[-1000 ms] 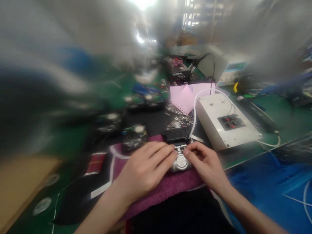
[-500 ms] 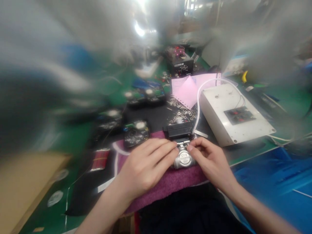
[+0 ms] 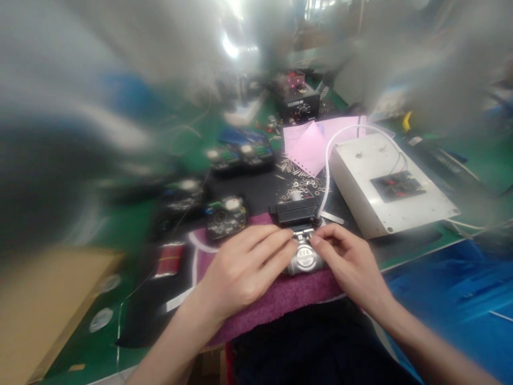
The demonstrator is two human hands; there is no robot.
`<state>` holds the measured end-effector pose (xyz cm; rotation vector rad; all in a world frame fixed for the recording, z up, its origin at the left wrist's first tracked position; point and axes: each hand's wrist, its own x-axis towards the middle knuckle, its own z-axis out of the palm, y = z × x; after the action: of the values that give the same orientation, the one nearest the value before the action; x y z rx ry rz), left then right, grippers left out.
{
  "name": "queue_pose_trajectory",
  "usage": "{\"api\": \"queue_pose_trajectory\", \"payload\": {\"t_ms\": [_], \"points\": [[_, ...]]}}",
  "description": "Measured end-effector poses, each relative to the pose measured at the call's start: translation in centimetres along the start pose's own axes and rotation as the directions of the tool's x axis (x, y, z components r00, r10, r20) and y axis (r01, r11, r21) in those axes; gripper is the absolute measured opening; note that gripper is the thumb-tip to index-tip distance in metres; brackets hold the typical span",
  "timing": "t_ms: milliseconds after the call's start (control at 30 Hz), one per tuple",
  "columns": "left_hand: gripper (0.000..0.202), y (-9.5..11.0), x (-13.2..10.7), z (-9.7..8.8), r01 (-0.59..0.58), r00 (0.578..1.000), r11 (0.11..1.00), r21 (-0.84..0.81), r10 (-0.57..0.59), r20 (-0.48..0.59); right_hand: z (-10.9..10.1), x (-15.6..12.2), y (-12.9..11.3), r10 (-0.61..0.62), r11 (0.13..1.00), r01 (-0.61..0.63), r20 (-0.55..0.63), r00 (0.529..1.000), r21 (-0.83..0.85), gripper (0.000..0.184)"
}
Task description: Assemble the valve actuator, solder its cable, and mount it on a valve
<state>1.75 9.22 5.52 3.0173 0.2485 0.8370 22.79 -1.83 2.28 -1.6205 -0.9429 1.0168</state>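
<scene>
A silver cylindrical part [image 3: 305,260] with a printed round label lies on a purple towel [image 3: 280,299] at the bench's near edge. My left hand [image 3: 240,272] grips its left side with curled fingers. My right hand [image 3: 348,263] pinches its right side and top. A black block [image 3: 295,211] sits just behind the part, touching its metal end.
A white box [image 3: 385,187] with a white cable stands to the right. Pink papers [image 3: 310,144], loose washers and pins [image 3: 300,184], circuit boards [image 3: 226,216], a black meter [image 3: 300,107] and a red component strip [image 3: 168,259] lie around. A cardboard sheet [image 3: 44,310] is at left.
My view has drifted slightly, so the bench sits a little higher and to the right. Both hands stay on the silver part with only small finger shifts.
</scene>
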Motion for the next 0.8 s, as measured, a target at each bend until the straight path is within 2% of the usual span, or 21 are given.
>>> {"api": "queue_pose_trajectory", "payload": {"t_ms": [367,800], "points": [[0.023,-0.1,0.18,-0.31,0.006,1.0,0.998,-0.056,-0.008,-0.024,-0.1,0.0,-0.23,0.01,0.998,-0.01,0.003,1.0,0.058,0.026],[0.023,0.05,0.18,-0.34,0.006,1.0,1.0,-0.021,-0.006,-0.002,-0.08,0.14,-0.48,0.007,0.999,-0.007,-0.011,1.0,0.045,0.025]]}}
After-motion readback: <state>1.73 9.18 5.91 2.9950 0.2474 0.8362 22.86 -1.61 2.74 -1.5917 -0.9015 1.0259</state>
